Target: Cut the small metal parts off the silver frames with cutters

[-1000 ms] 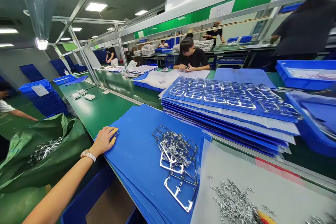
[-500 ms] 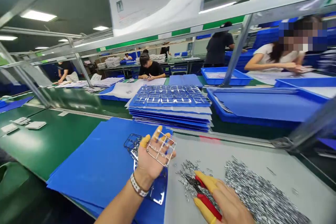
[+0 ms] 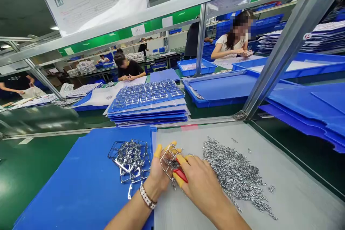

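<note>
My left hand (image 3: 158,170), with yellow finger cots on its fingertips, holds a shiny chrome sprue frame (image 3: 165,168) over the grey sheet. In my right hand (image 3: 201,179) are red-handled nippers (image 3: 181,174), their jaws at the frame and partly hidden by it. Right of my hands lies a large heap of small silvery twisted parts (image 3: 234,169) on the grey sheet (image 3: 188,212). To the left, a tangled pile of chrome sprue frames (image 3: 130,158) rests on a blue sheet (image 3: 75,183).
Behind my hands stands a stack of blue sheets (image 3: 148,115) topped with chrome frames. A blue tray (image 3: 215,99) is to its right. A slanting metal post (image 3: 283,46) rises at the right. Other people work across the benches.
My right hand has moved up and left, bringing the nippers to the frame in my left hand. The view has turned to the right.
</note>
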Demonstrator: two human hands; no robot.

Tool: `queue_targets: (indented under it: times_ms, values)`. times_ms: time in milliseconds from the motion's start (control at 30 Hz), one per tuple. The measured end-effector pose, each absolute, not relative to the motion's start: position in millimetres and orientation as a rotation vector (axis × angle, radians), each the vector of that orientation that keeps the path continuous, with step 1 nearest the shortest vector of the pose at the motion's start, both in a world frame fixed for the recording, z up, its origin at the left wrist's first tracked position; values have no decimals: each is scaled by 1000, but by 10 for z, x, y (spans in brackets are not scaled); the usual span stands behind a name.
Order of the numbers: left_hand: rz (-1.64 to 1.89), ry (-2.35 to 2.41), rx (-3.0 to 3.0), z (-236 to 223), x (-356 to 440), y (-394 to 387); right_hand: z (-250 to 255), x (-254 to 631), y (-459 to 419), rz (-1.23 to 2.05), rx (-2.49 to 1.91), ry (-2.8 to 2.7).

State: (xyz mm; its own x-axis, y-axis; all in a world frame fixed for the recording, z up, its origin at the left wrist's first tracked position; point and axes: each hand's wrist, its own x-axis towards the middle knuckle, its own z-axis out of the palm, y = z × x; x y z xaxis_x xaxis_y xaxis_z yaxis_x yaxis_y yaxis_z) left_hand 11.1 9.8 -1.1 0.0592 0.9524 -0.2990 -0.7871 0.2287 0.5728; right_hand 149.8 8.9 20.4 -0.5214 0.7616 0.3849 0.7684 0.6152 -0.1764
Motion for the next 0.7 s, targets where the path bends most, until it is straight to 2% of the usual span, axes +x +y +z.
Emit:
queue_targets:
  times_ms: [300, 700]
  values:
    - [1349, 787, 328, -39, 110, 85, 237, 1506, 75, 69, -1269, -2458]
    - [1377, 824, 419, -60, 126, 56, 305, 1529, 37, -87, -1358, -2494]
